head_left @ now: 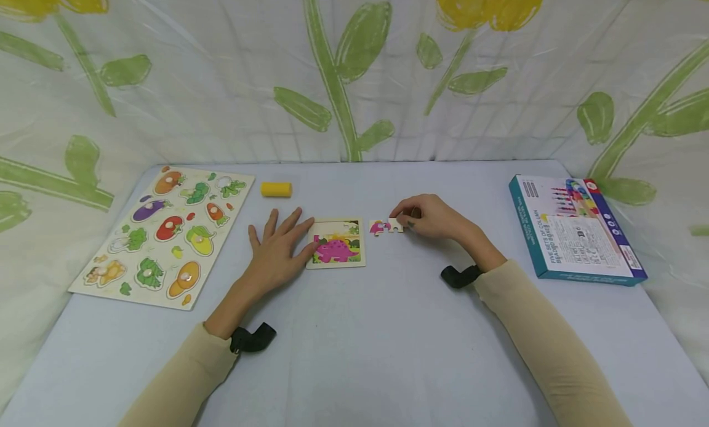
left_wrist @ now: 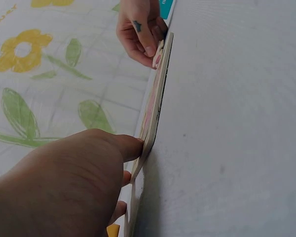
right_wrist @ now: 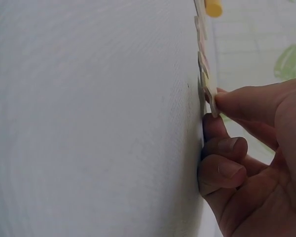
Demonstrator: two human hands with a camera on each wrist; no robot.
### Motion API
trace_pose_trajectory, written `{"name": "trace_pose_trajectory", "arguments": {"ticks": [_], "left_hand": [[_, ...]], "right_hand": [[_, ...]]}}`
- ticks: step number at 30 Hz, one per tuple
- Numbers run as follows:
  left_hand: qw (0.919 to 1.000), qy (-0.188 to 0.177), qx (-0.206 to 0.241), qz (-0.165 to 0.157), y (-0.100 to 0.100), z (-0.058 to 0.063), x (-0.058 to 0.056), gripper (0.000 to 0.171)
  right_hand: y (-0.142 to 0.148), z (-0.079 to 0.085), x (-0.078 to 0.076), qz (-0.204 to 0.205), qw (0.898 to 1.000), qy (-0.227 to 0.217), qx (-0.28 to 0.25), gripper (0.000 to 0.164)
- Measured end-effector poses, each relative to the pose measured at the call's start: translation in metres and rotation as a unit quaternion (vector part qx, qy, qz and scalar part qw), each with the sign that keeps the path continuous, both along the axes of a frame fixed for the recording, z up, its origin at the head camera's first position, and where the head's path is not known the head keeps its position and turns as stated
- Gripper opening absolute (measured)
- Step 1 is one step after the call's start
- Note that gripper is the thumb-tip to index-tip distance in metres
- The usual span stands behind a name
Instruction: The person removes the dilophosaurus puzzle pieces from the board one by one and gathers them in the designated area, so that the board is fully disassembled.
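A small square jigsaw tray (head_left: 335, 252) with a pink dinosaur picture lies mid-table, its upper part bare wood-coloured. My left hand (head_left: 279, 245) is spread flat at its left side, the thumb resting on the tray's edge. To the right of the tray, my right hand (head_left: 429, 216) pinches a pale jigsaw piece (head_left: 396, 226) between thumb and fingertips. A pink jigsaw piece (head_left: 377, 228) adjoins it on the left, close to the tray. In the right wrist view, the pinched piece (right_wrist: 210, 96) is tilted up off the cloth, while the other fingers (right_wrist: 222, 170) curl beneath.
On the left lies a vegetable peg board (head_left: 207, 270). A yellow cylinder (head_left: 276, 189) rests behind my left hand. At the right is a boxed bead set (head_left: 581, 233). A white curtain (head_left: 221, 107) with painted flowers hangs behind the table's far edge.
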State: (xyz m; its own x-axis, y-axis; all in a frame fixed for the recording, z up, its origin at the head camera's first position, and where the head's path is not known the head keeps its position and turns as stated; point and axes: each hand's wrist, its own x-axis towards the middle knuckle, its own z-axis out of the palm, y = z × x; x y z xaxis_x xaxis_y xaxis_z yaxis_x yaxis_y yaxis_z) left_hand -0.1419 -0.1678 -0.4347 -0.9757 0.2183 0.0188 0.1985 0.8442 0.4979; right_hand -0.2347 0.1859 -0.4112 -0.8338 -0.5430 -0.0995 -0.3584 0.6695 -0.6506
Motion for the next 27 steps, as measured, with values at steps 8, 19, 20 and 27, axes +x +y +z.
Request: {"name": "trace_pose_trajectory", "arguments": {"ticks": [8,19,20,27], "left_hand": [[1.0000,0.005,0.003,-0.001,-0.001,0.000,-0.001,0.064],[1.0000,0.004,0.002,-0.004,0.000,-0.001,0.001,0.064],[1.0000,0.004,0.002,-0.003,0.000,-0.001,0.001,0.064],[1.0000,0.004,0.004,-0.005,0.000,0.000,0.001,0.063]], "right_hand": [[-0.001,0.003,0.001,0.001,1.000,0.001,-0.006,0.022],[-0.012,0.007,0.005,0.021,0.999,0.007,-0.023,0.022],[-0.015,0.007,0.005,0.025,0.999,0.008,-0.026,0.022],[-0.040,0.008,0.007,0.063,0.997,0.014,-0.030,0.021]]}}
